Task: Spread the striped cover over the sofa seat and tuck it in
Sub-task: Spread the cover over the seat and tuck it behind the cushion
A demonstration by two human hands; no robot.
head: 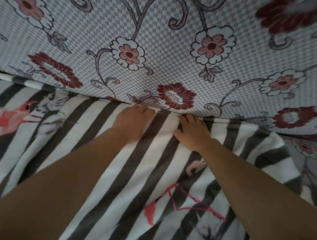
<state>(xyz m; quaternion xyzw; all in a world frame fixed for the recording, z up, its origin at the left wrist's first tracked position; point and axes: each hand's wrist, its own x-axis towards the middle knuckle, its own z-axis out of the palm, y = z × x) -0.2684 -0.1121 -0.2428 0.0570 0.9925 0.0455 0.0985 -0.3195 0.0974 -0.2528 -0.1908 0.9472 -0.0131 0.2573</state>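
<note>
Two bare forearms reach forward from the bottom of the view across the striped cover (140,166), a white fabric with broad dark grey stripes and pink flamingo prints, which lies rumpled over the sofa seat and fills the near half of the scene. A fold of it rises between the two wrists. On the far right its edge stops short, leaving a strip of the flowered upholstery bare. The left hand (131,119) lies palm down on the cover, its fingers (145,111) straight and pushed toward the crease where the seat meets the backrest; the tips are hidden in that crease, so whether they pinch any cloth cannot be told. Just beside it, the right hand (192,131) presses flat on the cover with fingers spread and relaxed, their tips at the same crease, grasping nothing visible. Beyond both hands rises the sofa backrest (157,39), covered in checked grey-white fabric with red and pink flowers and curling grey stems.
</note>
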